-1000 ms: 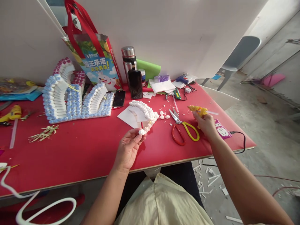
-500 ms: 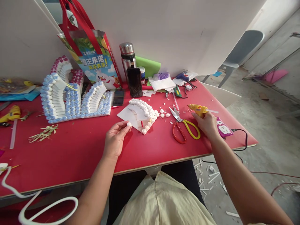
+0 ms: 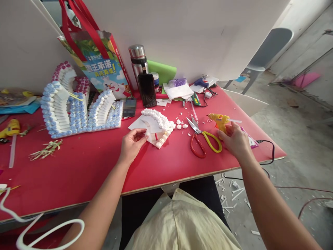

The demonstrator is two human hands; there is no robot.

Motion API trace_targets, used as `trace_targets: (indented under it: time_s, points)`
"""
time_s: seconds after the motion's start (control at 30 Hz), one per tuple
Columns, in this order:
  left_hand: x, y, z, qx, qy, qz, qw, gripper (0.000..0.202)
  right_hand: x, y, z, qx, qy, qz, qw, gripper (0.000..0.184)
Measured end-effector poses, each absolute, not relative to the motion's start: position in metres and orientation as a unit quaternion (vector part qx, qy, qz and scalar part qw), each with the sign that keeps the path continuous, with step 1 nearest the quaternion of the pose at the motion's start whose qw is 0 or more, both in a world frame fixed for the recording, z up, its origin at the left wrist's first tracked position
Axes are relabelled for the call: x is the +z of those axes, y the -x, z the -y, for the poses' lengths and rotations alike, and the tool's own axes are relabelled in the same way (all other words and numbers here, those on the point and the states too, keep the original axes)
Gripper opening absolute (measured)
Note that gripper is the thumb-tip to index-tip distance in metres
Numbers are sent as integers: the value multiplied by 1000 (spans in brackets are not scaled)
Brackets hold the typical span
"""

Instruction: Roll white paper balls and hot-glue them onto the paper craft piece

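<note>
My left hand (image 3: pixel 132 144) is closed in a pinch on a small white piece (image 3: pixel 147 133), held at the near left edge of the white arched paper model (image 3: pixel 156 125) on the red table (image 3: pixel 88 163). My right hand (image 3: pixel 235 140) is wrapped round the handle of a yellow glue gun (image 3: pixel 220 121), whose nozzle points left, just right of the scissors (image 3: pixel 203 140) with red and yellow handles. A few loose white pieces (image 3: pixel 181 124) lie between the model and the scissors.
A larger blue-and-white arched model (image 3: pixel 78 111) stands at the back left. Behind it is a printed bag with red handles (image 3: pixel 101 66), a steel flask (image 3: pixel 137 60) and a dark phone (image 3: pixel 146 89). Another yellow glue gun (image 3: pixel 10 128) lies far left. A black cord (image 3: pixel 267 152) hangs off the right edge.
My left hand has moved forward from the table's near edge, carrying the small white piece up to the paper model. My right hand has stayed on the glue gun.
</note>
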State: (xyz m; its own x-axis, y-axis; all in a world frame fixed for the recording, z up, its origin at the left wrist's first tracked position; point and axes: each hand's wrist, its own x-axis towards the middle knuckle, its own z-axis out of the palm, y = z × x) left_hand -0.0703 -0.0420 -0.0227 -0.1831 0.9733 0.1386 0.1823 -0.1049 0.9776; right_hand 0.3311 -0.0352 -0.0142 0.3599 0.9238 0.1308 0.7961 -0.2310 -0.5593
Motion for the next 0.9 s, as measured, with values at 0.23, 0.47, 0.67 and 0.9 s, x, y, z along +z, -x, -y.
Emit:
trace_targets:
  time_s: [0.23, 0.47, 0.67, 0.9]
  points:
    - [-29, 68, 32, 482, -584, -567, 323, 34, 13, -324, 80, 27, 776, 576, 255, 73]
    - [-34, 65, 26, 460, -636, -553, 279, 27, 21, -278, 97, 40, 672, 679, 292, 39]
    - [-31, 61, 24, 436, -672, -548, 243, 18, -3, -217, 71, 133, 544, 790, 249, 42]
    - [-30, 58, 22, 433, -671, -545, 255, 20, -4, -185, 35, 77, 525, 818, 222, 52]
